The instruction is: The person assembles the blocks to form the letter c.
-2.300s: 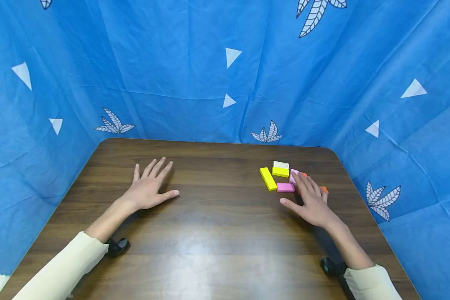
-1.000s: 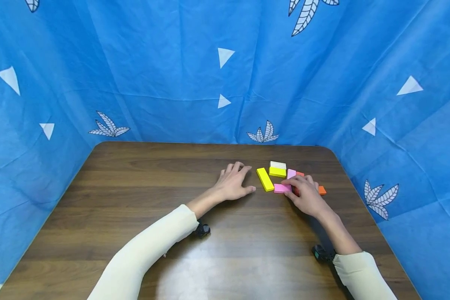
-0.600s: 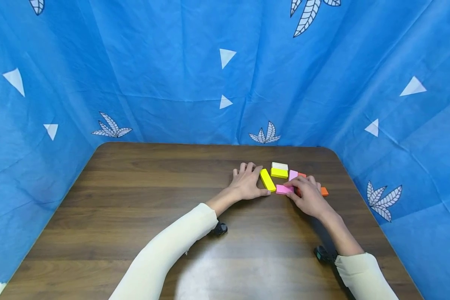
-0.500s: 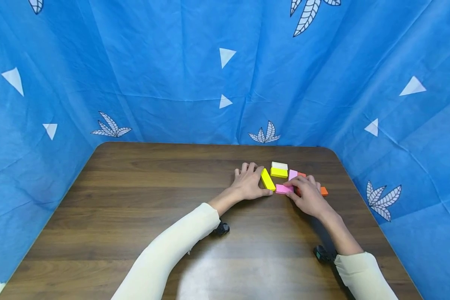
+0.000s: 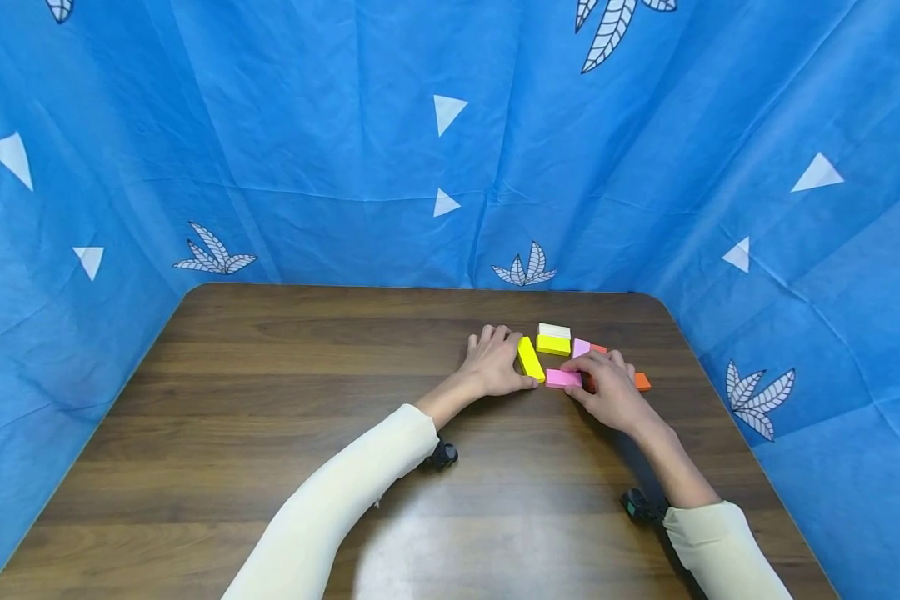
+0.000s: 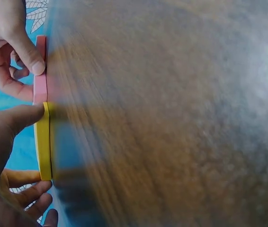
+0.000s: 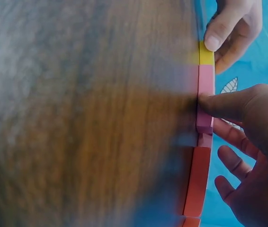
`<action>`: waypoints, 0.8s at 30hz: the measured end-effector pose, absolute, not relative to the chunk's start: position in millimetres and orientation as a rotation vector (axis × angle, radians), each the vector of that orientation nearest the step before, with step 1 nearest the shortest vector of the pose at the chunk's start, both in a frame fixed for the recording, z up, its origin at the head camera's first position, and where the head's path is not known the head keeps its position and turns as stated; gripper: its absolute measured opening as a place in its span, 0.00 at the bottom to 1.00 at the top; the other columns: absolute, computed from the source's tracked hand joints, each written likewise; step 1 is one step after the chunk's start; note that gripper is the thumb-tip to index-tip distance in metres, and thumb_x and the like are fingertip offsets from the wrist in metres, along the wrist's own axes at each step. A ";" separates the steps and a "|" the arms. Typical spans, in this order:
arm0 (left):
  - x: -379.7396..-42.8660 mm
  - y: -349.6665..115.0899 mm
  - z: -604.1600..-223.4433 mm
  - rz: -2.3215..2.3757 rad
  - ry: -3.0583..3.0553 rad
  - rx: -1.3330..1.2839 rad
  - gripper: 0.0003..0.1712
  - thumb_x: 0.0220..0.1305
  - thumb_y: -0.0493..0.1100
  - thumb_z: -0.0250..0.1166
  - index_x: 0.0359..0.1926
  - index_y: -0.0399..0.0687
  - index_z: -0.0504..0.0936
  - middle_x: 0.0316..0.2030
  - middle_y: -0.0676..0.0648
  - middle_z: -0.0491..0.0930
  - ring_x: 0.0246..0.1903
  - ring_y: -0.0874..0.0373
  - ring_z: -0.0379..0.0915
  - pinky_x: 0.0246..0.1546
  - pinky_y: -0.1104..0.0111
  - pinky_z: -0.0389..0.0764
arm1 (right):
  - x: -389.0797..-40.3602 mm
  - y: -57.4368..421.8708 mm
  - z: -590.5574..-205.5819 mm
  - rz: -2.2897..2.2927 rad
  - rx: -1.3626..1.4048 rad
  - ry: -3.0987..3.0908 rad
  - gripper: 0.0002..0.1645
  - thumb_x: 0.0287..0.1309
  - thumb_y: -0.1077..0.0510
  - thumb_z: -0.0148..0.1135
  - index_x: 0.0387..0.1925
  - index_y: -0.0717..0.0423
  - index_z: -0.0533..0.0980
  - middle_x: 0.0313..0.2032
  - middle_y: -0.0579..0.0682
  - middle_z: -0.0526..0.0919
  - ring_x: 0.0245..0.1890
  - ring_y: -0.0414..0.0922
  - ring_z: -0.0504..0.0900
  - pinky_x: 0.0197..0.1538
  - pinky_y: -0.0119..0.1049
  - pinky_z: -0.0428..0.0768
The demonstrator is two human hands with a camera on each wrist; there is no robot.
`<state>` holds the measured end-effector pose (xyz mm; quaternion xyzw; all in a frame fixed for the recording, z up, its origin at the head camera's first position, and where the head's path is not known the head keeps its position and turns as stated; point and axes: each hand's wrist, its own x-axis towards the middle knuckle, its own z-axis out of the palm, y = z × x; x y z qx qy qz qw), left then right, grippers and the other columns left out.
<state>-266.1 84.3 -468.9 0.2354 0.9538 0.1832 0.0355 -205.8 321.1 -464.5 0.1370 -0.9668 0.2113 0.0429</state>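
Observation:
My left hand (image 5: 492,365) spans a long yellow block (image 5: 530,360) lying on the table, thumb at its near end and index finger at its far end. In the left wrist view the block (image 6: 44,142) sits between thumb and fingers. Right beside it, a pink block (image 5: 562,378) is pinched between the thumb and index finger of my right hand (image 5: 617,396). The right wrist view shows that pink block (image 7: 205,94) end to end with the yellow one. Under and behind the right hand, a red block (image 7: 198,182) is partly hidden in the head view.
Behind are a white block (image 5: 554,331), a second yellow block (image 5: 553,345), a lilac-pink block (image 5: 581,347) and an orange-red block (image 5: 598,349). An orange block (image 5: 642,382) lies right of the right hand. Blue patterned cloth (image 5: 307,150) surrounds the brown table (image 5: 270,467).
The left hand has come across from the table's left side to grip the yellow block. My right hand, earlier spread over the blocks, has closed on the pink one. The blocks have barely moved.

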 end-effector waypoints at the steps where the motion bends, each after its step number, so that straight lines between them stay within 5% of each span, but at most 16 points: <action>1: -266.5 83.6 -468.8 0.566 2.928 0.727 0.51 0.60 0.71 0.74 0.75 0.49 0.73 0.67 0.47 0.76 0.66 0.49 0.65 0.61 0.54 0.66 | -205.8 320.6 -464.5 0.647 0.419 -2.957 0.20 0.62 0.58 0.78 0.55 0.54 0.86 0.52 0.57 0.89 0.49 0.54 0.68 0.45 0.49 0.56; 8: -269.7 81.1 -469.0 0.619 2.935 0.725 0.49 0.57 0.71 0.77 0.71 0.50 0.77 0.60 0.47 0.79 0.63 0.49 0.67 0.58 0.53 0.64 | -206.8 318.6 -465.5 0.670 0.428 -2.952 0.18 0.63 0.59 0.77 0.54 0.52 0.86 0.51 0.55 0.89 0.48 0.53 0.68 0.45 0.49 0.56; 24: -276.2 39.1 -464.6 0.659 2.992 0.687 0.53 0.51 0.72 0.77 0.71 0.49 0.76 0.61 0.47 0.79 0.62 0.48 0.69 0.58 0.50 0.63 | -219.9 303.6 -466.4 0.717 0.443 -2.907 0.20 0.65 0.57 0.76 0.58 0.50 0.86 0.56 0.56 0.88 0.53 0.54 0.68 0.53 0.53 0.58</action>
